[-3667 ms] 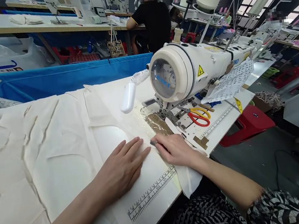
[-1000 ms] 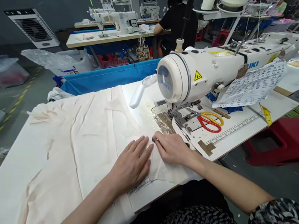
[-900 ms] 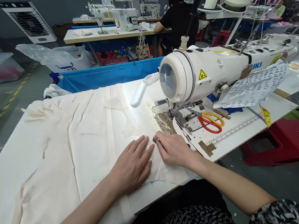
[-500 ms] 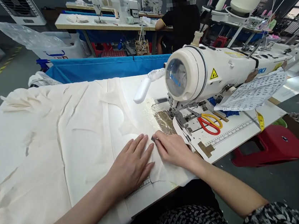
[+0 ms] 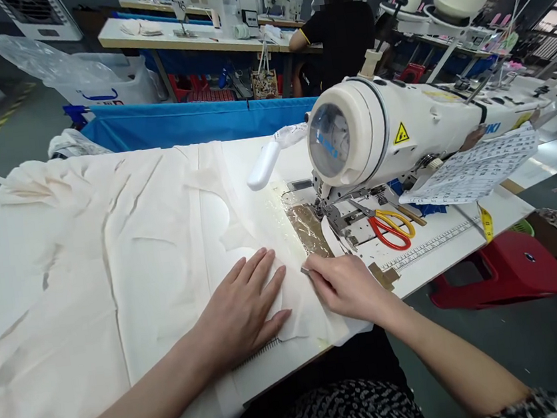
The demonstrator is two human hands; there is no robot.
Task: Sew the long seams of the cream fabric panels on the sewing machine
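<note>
Cream fabric (image 5: 160, 276) lies spread over the white sewing table, with a curved cut edge near its middle. My left hand (image 5: 246, 303) rests flat on it, fingers stretched out and slightly apart. Just to the right, my right hand (image 5: 344, 282) is closed in a pinch at the fabric's right part. From its fingertips pokes the tip of a small grey metal piece (image 5: 305, 270); the rest is hidden in the hand, so its kind does not show. Beyond my right hand stands the white sewing machine (image 5: 414, 123), its needle area beside the fabric.
Red and yellow-handled scissors (image 5: 389, 230) lie on the machine bed. A printed sheet (image 5: 475, 166) hangs at the machine, near a yellow tape measure (image 5: 486, 222). A red stool (image 5: 511, 269) stands at right. Behind a blue cloth trough (image 5: 188, 120), a person in black (image 5: 339, 34) sits.
My right hand has slid right and slightly toward me, away from my left hand, with the small metal piece still in its fingers. The left hand stays almost in place.
</note>
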